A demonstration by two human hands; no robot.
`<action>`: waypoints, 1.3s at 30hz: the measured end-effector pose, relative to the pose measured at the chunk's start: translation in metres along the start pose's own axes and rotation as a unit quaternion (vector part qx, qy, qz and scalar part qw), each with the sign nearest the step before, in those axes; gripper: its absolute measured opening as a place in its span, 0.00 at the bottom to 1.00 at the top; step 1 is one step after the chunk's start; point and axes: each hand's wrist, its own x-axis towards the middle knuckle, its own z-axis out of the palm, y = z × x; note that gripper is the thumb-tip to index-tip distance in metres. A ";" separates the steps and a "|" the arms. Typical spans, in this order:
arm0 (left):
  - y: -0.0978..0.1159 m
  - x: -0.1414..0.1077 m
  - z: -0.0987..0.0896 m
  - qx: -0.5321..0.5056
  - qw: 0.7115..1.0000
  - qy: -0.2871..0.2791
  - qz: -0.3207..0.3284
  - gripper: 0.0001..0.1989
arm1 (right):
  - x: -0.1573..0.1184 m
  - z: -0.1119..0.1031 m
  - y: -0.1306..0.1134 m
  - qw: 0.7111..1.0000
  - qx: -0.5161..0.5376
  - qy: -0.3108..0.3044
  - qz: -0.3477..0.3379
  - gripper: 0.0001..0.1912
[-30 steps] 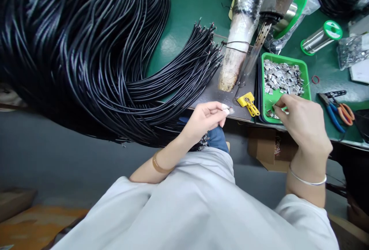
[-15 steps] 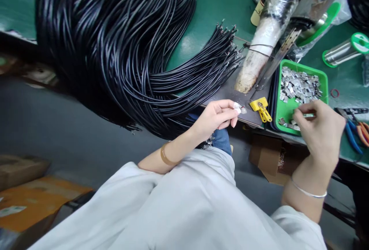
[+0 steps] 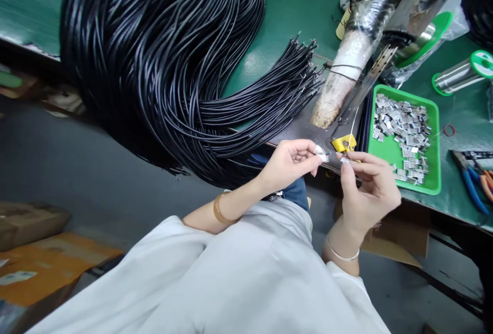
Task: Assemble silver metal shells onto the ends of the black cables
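My left hand [image 3: 292, 162] is closed in a pinch over the bench edge, white wraps on its fingertips. A cable end [image 3: 327, 155] with tiny coloured wire tips pokes out of the pinch; the rest of that cable is hidden. Just to the right, my right hand [image 3: 367, 185] pinches a small silver metal connector shell [image 3: 344, 160] between thumb and fingers. The two sets of fingertips face each other with a narrow gap. Behind the right fingers, a yellow clamp [image 3: 342, 143] is partly covered. Similar metal shells [image 3: 402, 123] lie in a green tray [image 3: 434, 170] beside that hand.
A large bundle of black cables [image 3: 165, 62] spreads across the bench at left. A wrapped white tube [image 3: 339, 77] stands tilted near the middle. At right are a wire spool [image 3: 460, 75] and blue-handled pliers [image 3: 472, 185]. Cardboard boxes [image 3: 400, 234] sit below.
My right hand has moved left from above the green tray to beside my left hand, with a small metal shell in its fingers. My left hand has barely shifted.
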 end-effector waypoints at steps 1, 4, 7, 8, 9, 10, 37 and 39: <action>0.000 0.000 0.000 0.004 1.000 0.000 0.003 0.08 | 0.000 0.002 0.003 1.000 -0.009 -0.016 -0.002 0.04; 0.000 -0.001 0.001 0.024 0.999 -0.002 0.025 0.08 | 0.001 0.003 0.006 0.998 0.008 -0.061 0.014 0.04; 0.000 -0.002 0.002 0.065 0.996 0.009 0.068 0.06 | 0.000 0.003 0.006 0.995 0.046 -0.077 0.039 0.05; 0.000 -0.003 0.002 0.082 0.993 0.012 0.082 0.06 | 0.000 0.002 0.006 0.994 0.053 -0.081 0.046 0.06; 0.000 -0.004 0.002 0.102 0.990 0.013 0.093 0.05 | 0.000 0.002 0.006 0.993 0.056 -0.086 0.051 0.06; 0.000 -0.004 0.002 0.122 0.987 0.014 0.102 0.05 | -0.001 0.002 0.007 0.992 0.059 -0.093 0.055 0.07; 0.004 0.000 -0.003 0.014 1.000 0.005 -0.012 0.10 | -0.010 0.002 -0.001 0.992 -0.047 -0.007 -0.117 0.10; 0.003 0.001 -0.002 0.024 1.000 0.011 -0.002 0.09 | -0.011 0.004 -0.001 0.986 -0.065 -0.031 -0.147 0.09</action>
